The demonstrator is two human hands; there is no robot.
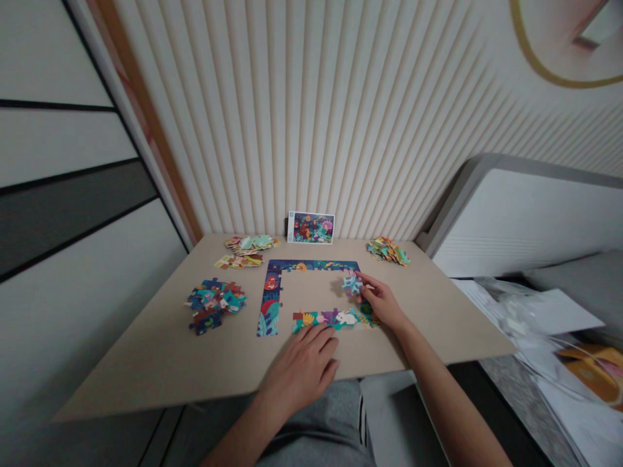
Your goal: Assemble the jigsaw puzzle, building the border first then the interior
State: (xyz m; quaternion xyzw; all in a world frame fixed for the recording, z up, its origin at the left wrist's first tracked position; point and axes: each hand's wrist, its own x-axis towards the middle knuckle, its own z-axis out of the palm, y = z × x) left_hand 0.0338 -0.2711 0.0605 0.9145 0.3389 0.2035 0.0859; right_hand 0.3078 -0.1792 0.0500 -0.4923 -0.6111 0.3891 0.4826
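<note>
A partly joined jigsaw frame [272, 288] lies on the beige table [160, 357], with a top strip, a left strip and a bottom strip. My right hand [379, 301] is closed in a pinch on a light blue puzzle piece [351, 284] near the frame's right side. My left hand [304, 363] lies flat with fingers stretched out, its fingertips touching the bottom strip [331, 318].
Loose piece piles lie at the left [214, 303], back left [248, 250] and back right [388, 251]. A reference picture card [310, 227] leans on the ribbed wall. A bed with papers and plastic [530, 311] stands to the right.
</note>
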